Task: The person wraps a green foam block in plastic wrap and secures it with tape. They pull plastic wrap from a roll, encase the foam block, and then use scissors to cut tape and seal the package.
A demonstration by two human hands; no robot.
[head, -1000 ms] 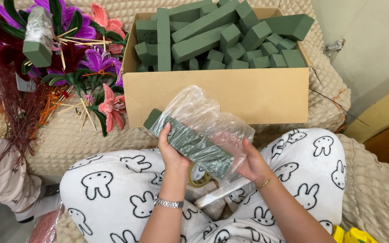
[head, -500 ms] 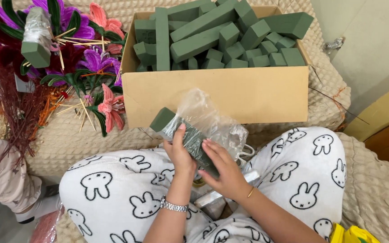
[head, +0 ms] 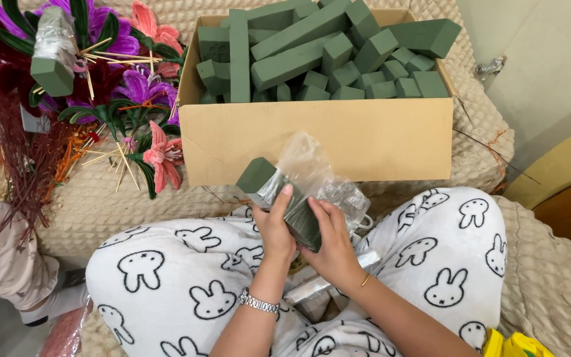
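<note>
Foam block (head: 279,198): dark green, half sheathed in crinkled clear plastic (head: 318,178).

The person wears white trousers (head: 166,291) with black rabbit outlines, a silver watch band (head: 258,301) on the left wrist, and perhaps a thin gold bangle (head: 365,280) on the right.

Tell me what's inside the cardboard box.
The box holds green foam blocks: long bricks on top, smaller cut pieces beneath and to the right. The box's bottom is covered, so anything under the blocks can't be seen.
</note>
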